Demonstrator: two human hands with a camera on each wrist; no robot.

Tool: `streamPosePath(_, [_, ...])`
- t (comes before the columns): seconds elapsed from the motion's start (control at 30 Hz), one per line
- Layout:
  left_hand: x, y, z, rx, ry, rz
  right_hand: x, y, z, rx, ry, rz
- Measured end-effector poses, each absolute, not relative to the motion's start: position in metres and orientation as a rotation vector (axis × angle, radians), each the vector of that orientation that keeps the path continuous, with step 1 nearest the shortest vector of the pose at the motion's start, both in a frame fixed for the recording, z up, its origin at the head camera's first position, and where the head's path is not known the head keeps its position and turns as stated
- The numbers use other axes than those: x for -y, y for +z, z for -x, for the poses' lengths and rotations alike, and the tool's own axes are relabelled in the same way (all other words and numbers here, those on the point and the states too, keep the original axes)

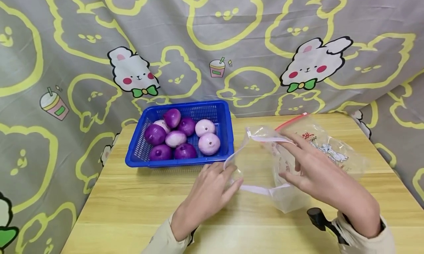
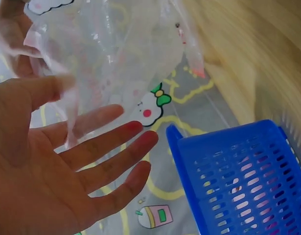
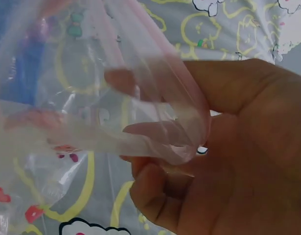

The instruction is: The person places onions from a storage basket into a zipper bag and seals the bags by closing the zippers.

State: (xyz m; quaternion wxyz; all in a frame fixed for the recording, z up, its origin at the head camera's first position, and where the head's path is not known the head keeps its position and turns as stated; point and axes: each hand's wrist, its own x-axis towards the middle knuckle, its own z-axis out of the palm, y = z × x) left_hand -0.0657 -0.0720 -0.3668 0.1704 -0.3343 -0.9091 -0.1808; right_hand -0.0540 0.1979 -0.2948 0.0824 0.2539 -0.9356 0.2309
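A clear zip bag (image 1: 286, 200) with a pale pink-white mouth and a white slider stands with its mouth spread between my hands. My left hand (image 1: 207, 195) is at the left edge of the mouth, fingers extended, with the bag's film (image 2: 116, 54) between thumb and forefinger. My right hand (image 1: 314, 169) has its thumb and forefinger inside the opposite side of the mouth, held apart against the film (image 3: 177, 112); its other fingers bend outside. Purple and pale onions (image 1: 175, 139) lie in a blue basket (image 1: 180, 162) just left of the bag.
Another clear bag (image 1: 331, 151) with a red zip and printed drawings lies under and behind my right hand. The wooden table (image 1: 132, 210) meets a patterned grey cloth (image 1: 205, 36) at its back edge. A black wrist mount (image 1: 317, 218) sticks out by my right sleeve.
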Motion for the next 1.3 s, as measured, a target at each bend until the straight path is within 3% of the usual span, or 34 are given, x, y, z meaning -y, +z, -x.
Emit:
streamPosePath(0.33, [0.070, -0.374, 0.068, 2.658, -0.454, 0.961, -0.202, -0.295, 0.052, 3.085, 0.889, -0.809])
streamPosePath(0.77, [0.091, -0.356, 0.075, 2.517, -0.581, 0.991, -0.202, -0.297, 0.056, 2.923, 0.850, -0.871])
streamPosePath(1.3, [0.119, -0.363, 0.127, 2.508, -0.642, 0.833, -0.204, -0.294, 0.052, 2.948, 0.786, -0.836])
